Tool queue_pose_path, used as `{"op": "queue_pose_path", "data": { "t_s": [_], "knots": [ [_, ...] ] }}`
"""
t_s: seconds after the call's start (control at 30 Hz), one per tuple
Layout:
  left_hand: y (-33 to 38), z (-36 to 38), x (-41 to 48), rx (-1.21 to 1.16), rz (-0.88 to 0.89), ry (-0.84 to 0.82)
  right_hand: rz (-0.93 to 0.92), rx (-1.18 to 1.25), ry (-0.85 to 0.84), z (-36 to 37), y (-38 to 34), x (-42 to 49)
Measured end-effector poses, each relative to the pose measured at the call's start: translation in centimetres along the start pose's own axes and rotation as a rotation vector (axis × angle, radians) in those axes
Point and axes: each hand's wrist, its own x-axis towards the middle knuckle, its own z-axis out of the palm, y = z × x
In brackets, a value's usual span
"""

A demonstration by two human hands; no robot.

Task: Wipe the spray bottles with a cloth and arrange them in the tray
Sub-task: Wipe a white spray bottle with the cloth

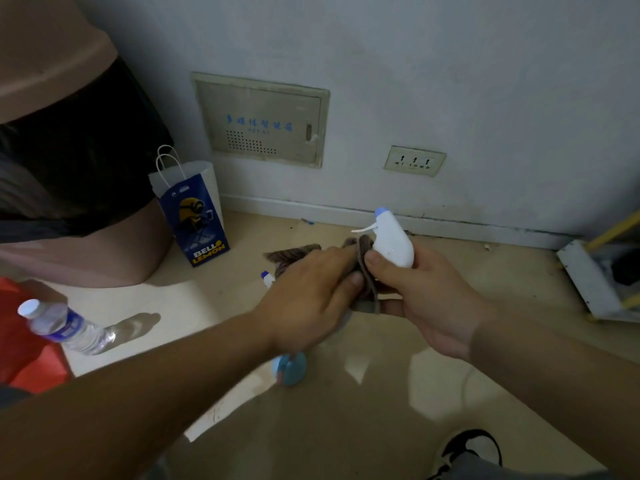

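Observation:
My right hand [420, 299] grips a white spray bottle [393, 242] with a pale blue nozzle and white trigger, its head tilted up and away from me. My left hand [308, 296] holds a brown cloth [294, 254] pressed against the bottle's body between both hands. Below my left wrist a blue spray bottle [289, 368] stands on the floor, mostly hidden by the arm. Another small white bottle top with a blue cap [267, 278] peeks out left of my left hand.
A blue paper gift bag [195, 216] stands near the wall. A clear water bottle [65, 327] lies on something red [20, 344] at the left. A large pink bin [69, 168] is at the far left, a white and yellow rack [595, 275] at the right. A shoe [471, 448] shows at bottom right.

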Motion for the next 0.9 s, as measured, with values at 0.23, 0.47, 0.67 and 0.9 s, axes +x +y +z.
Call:
{"op": "queue_pose_path", "data": {
  "t_s": [0.23,0.47,0.67,0.9],
  "knots": [
    [1.6,2.0,-0.2,-0.030,-0.318,0.119,-0.001,-0.027,0.036,-0.9,-0.1,0.6],
    [-0.8,0.4,-0.9,-0.165,-0.077,0.114,-0.008,0.033,0.045,-0.6,-0.1,0.4],
    [-0.4,1.3,-0.5,-1.187,-0.917,0.204,-0.008,0.150,0.090,-1.8,-0.6,1.2],
    [0.6,1.6,-0.2,-0.931,-0.987,0.242,0.027,0.262,0.128,-1.9,-0.2,1.9]
  ]
}}
